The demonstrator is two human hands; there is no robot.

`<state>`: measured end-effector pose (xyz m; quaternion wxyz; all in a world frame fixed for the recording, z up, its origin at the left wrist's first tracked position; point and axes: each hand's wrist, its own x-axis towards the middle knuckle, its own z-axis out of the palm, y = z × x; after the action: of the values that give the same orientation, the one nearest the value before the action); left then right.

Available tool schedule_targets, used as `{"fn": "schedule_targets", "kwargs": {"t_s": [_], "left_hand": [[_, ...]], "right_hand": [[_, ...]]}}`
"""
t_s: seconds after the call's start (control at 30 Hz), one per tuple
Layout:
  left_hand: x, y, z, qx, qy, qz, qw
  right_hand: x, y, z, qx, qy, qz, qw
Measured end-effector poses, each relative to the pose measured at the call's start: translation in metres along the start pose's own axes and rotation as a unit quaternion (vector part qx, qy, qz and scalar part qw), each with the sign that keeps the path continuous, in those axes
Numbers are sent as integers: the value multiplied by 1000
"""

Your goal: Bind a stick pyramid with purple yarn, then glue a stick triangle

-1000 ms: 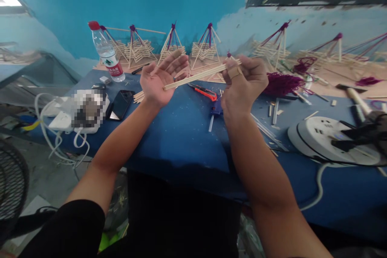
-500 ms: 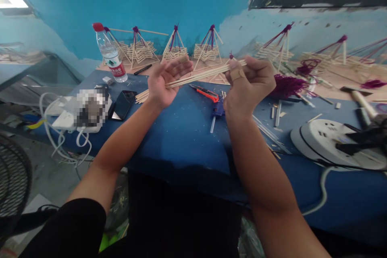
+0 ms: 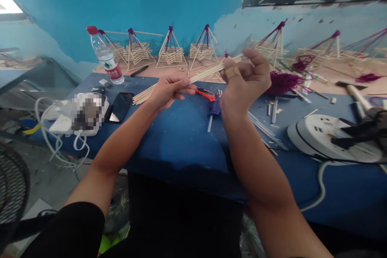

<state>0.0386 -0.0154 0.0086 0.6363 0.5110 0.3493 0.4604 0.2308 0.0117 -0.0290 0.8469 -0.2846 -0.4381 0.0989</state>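
Several thin wooden sticks (image 3: 207, 74) slant up to the right between my two hands. My left hand (image 3: 171, 90) has its thumb and fingers closed on their lower end. The upper part is pinched in my right hand (image 3: 246, 78), which wears a tan band on one finger. More sticks (image 3: 143, 95) lie on the blue table just left of my left hand. Between the hands, an orange box cutter (image 3: 206, 94) rests on the table, with a blue glue gun (image 3: 215, 108) below it, partly hidden by my right wrist.
Stick frames with purple tops (image 3: 171, 50) line the wall. At the left are a bottle (image 3: 110, 62), a phone (image 3: 121, 107) and a power strip with cables (image 3: 63, 123). Purple yarn (image 3: 282, 83) and a white cable reel (image 3: 320, 137) sit at the right.
My left hand has turned from open and palm up to closed on the sticks' lower end. My right hand still holds the upper part. The whole view has shifted slightly.
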Motion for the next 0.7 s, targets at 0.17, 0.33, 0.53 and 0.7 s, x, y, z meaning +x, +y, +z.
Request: {"fn": "schedule_targets", "kwargs": {"t_s": [0.17,0.33,0.53,0.7], "left_hand": [[0,0,1,12,9,26,1000],[1,-1,-2,19,16,47,999],[2,-4,-4,21,13,71,997],[4,-6,-5,29,9,81,996]], "right_hand": [[-1,-7,3,31,-1,9,999],[-2,-6,3,57,11,27,998],[-3,-2,3,45,23,36,998],[-3,-8,6,93,19,56,994]]}}
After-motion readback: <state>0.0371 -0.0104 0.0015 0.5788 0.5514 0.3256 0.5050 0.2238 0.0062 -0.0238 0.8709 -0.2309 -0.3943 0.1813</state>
